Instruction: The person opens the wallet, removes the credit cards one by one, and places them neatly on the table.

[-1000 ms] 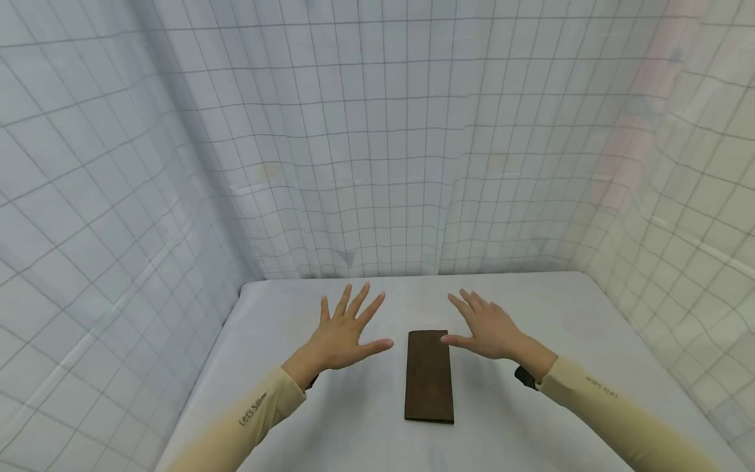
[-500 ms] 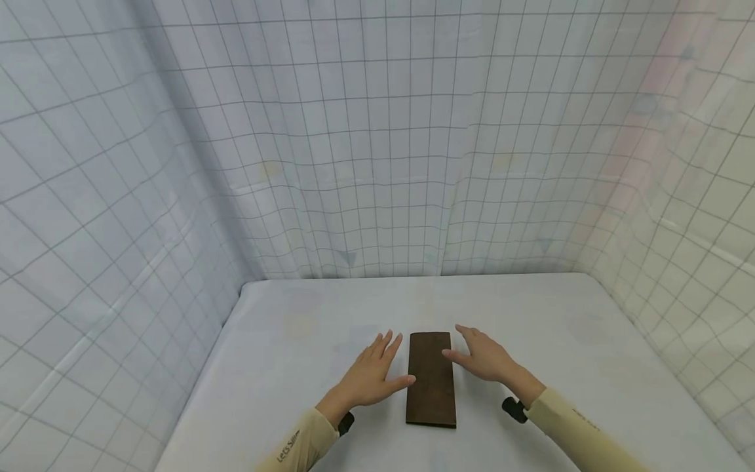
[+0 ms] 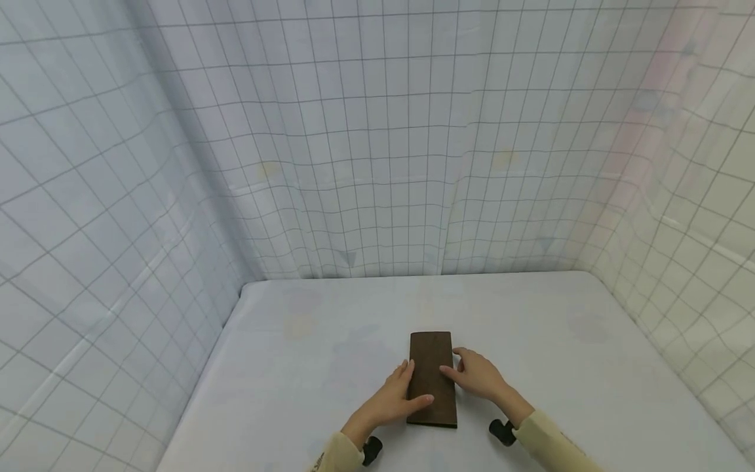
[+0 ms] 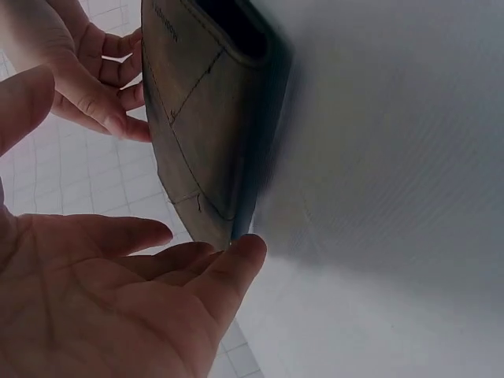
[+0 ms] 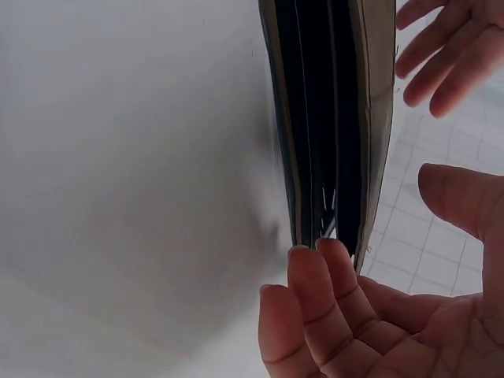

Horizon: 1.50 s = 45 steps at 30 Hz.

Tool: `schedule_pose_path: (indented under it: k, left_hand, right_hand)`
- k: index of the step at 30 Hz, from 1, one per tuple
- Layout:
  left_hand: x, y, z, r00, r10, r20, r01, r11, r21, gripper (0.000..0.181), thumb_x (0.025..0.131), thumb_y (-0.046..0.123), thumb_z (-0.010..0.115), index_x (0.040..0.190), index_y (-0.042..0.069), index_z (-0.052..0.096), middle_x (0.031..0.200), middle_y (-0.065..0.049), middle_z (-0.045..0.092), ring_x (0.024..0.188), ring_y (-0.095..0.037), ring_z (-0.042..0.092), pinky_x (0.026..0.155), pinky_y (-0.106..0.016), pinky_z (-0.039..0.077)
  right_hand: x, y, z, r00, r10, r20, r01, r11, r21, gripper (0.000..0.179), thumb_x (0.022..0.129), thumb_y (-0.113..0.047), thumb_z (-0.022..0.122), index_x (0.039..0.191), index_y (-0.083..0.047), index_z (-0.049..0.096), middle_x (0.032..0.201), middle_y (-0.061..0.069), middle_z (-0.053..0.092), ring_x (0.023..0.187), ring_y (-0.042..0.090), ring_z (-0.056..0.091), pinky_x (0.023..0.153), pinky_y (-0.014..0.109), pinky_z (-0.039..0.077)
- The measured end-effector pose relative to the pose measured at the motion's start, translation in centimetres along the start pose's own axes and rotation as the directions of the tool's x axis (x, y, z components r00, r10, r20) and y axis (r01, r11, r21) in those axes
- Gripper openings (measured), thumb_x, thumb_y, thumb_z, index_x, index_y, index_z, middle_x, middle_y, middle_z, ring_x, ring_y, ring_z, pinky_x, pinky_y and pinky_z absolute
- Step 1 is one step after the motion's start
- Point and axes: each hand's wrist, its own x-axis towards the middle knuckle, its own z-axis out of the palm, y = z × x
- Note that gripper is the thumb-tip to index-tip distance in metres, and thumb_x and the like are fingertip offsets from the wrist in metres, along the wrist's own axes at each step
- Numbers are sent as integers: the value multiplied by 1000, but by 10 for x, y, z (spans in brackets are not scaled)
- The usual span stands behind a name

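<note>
Head view: flat dark brown leather wallet, long rectangle [image 3: 432,378], lies closed on the white cloth-covered table [image 3: 283,367], near the front edge, roughly centred, long axis pointing away from the person. Left hand [image 3: 396,396] sits at its left long edge, fingers straight and close together, thumb tip laid on the wallet's top face. Right hand [image 3: 476,374] is at the right long edge, fingers relaxed, lightly bent, thumb tip on the top face. Neither hand wraps round it. Cream sleeve [image 3: 548,442] on the right arm, black wrist strap [image 3: 502,431] just behind that hand. White gridded curtain [image 3: 377,144] encloses the table on 3 sides.

Left wrist view: wallet [image 4: 209,118] seen edge-on w/ stitched seams. Left hand [image 4: 102,307] palm open, fingers nearly straight, one fingertip touching the wallet's near corner. Right hand [image 4: 75,67] on the far side, fingertips against the face.

Right wrist view: wallet's open edge [image 5: 331,118] shows stacked inner layers. Right hand [image 5: 370,315] fingers extended, tips touching that edge, no grip. Left hand [image 5: 449,51] beyond, fingers spread, looks clear of the leather but can't tell for sure.
</note>
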Motion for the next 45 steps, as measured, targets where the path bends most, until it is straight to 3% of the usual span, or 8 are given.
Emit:
schedule_pose_path:
  k: [7, 17, 21, 25, 28, 31, 38, 45]
  left_hand:
    - [-4, -1, 13, 999, -23, 30, 25, 998, -63, 84, 93, 47, 56, 145, -9, 22, 149, -31, 16, 136, -42, 22, 103, -55, 26]
    - [-9, -4, 18, 999, -31, 29, 35, 987, -160, 79, 95, 50, 51, 146, -4, 24, 150, -31, 14, 135, -46, 21, 100, -59, 27]
    - [-10, -7, 17, 1000, -29, 6, 30, 969, -246, 74, 97, 49, 47, 147, -1, 26, 150, -29, 18, 135, -44, 24, 100, -58, 28]
    - [-11, -10, 12, 999, -28, -40, 14, 948, -318, 67, 98, 48, 44, 148, 5, 28, 149, -23, 26, 131, -41, 34, 98, -56, 33]
    - [-12, -12, 8, 998, -16, -63, -10, 918, -397, 63, 100, 46, 41, 149, 8, 28, 148, -21, 30, 128, -39, 40, 94, -52, 39]
    - [-12, -14, 5, 998, -10, -66, -22, 880, -475, 62, 101, 43, 40, 149, 6, 26, 148, -21, 30, 124, -37, 46, 91, -47, 43]
    - [-19, -24, -3, 993, -65, -99, 0, 834, -552, 61, 101, 39, 45, 144, -2, 33, 137, -21, 45, 116, -34, 53, 84, -44, 48]
    - [-34, -38, -12, 987, -76, -139, -22, 804, -595, 44, 99, 22, 51, 133, -7, 46, 120, -20, 59, 105, -31, 60, 84, -43, 48]
  right_hand:
    - [-7, -4, 11, 1000, 14, 9, -14, 995, 95, 64, 89, -34, 66, 131, 9, 44, 67, -3, 51, 54, 11, 47, 50, 29, 39]
    - [-9, -12, 14, 992, -124, 17, 115, 955, 273, 59, 96, -15, 57, 142, 7, 29, 62, -4, 50, 46, 7, 41, 44, 24, 35]
    - [-8, -18, 13, 988, -145, 46, 117, 920, 375, 60, 98, -24, 55, 146, -1, 28, 63, -2, 48, 46, 6, 39, 45, 24, 36]
    - [-3, -27, 14, 986, -140, 88, 77, 860, 504, 61, 97, -30, 55, 147, -7, 29, 63, 2, 51, 48, 11, 46, 48, 29, 43]
    - [0, -32, 16, 983, -143, 119, 48, 814, 579, 61, 98, -28, 55, 148, -7, 29, 65, 7, 56, 51, 20, 54, 51, 34, 47]
    - [3, -35, 20, 976, -170, 133, 57, 797, 602, 56, 98, -27, 54, 146, -8, 33, 69, 10, 60, 55, 27, 59, 51, 36, 48]
    - [1, -35, 26, 939, -293, 181, 168, 847, 504, 32, 99, -27, 52, 125, -11, 61, 77, 3, 62, 63, 20, 61, 52, 31, 49]
    - [-3, -23, 30, 952, -273, 141, 183, 873, 453, 30, 98, -26, 54, 114, -3, 64, 80, 2, 64, 66, 18, 62, 55, 28, 49]
